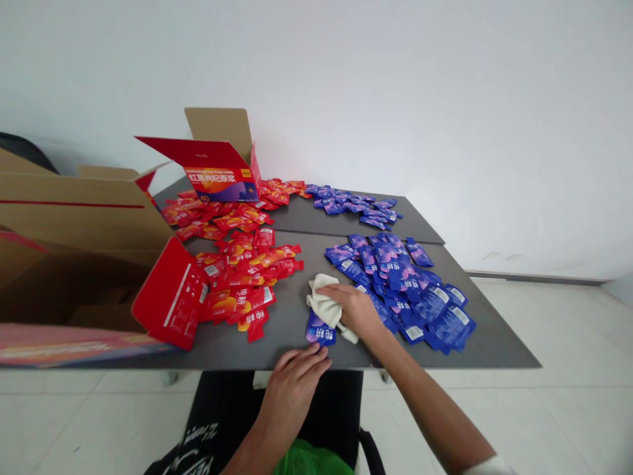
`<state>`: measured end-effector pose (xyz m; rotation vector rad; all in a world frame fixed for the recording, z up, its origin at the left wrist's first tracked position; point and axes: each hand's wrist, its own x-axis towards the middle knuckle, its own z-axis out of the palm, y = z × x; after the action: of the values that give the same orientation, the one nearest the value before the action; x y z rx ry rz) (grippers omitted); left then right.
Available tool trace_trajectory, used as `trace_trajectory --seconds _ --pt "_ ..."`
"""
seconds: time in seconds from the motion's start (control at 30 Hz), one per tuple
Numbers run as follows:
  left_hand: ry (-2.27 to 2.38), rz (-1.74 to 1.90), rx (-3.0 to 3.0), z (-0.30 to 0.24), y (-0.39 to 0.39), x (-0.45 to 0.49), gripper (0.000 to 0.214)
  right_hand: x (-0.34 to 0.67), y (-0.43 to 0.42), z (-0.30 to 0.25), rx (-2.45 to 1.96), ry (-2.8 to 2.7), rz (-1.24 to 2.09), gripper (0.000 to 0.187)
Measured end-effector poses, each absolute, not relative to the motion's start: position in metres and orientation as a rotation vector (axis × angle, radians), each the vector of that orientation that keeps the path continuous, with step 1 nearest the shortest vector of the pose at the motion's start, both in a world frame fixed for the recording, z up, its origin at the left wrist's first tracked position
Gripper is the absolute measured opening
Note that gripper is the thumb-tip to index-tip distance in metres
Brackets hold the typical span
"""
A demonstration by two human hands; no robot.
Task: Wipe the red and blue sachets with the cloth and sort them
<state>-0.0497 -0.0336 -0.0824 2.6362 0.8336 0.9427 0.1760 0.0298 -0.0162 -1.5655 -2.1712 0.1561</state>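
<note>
A cream-coloured cloth (pixel 324 305) is bunched under my right hand (pixel 357 309), whose fingers are wrapped round it. It presses on the upper part of a blue pouch (pixel 319 332) lying flat near the table's front edge. My left hand (pixel 301 369) rests at that edge, fingers stretched out, with the fingertips at the pouch's lower end. Beyond my right hand spreads a heap of blue pouches (pixel 395 270). To the left lies a heap of red pouches (pixel 242 280).
A large opened carton (pixel 171 297) stands at the left. Behind it is a smaller open red box (pixel 217 178) among more red pouches (pixel 198 214). More blue pouches (pixel 346 201) lie at the back of the grey table (pixel 297 237), near the white wall (pixel 395 99).
</note>
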Motion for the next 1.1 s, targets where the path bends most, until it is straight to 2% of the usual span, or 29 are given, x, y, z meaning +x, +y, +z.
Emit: trace_trajectory --seconds 0.2,0.4,0.63,0.77,0.97,1.1 --pt "0.837 0.971 2.618 -0.084 -0.033 -0.048 0.038 0.168 0.018 0.006 -1.533 -2.078 0.085 0.047" --pt "0.863 1.017 2.511 -0.079 -0.035 -0.047 0.034 0.15 -0.031 -0.012 -1.455 -2.259 0.319 0.047" --pt "0.819 0.999 2.564 -0.083 -0.031 -0.048 0.035 0.171 0.035 -0.014 -1.639 -2.101 0.139 0.051" --pt "0.825 1.017 2.555 -0.085 -0.031 -0.047 0.035 0.167 0.03 0.005 -1.607 -2.05 0.088 0.05" --pt "0.874 1.043 2.493 -0.08 -0.034 -0.046 0.033 0.143 -0.037 -0.001 -1.473 -2.253 0.316 0.049" --pt "0.834 1.062 2.482 -0.08 -0.032 -0.046 0.033 0.148 -0.016 -0.019 -1.566 -2.191 0.329 0.052"
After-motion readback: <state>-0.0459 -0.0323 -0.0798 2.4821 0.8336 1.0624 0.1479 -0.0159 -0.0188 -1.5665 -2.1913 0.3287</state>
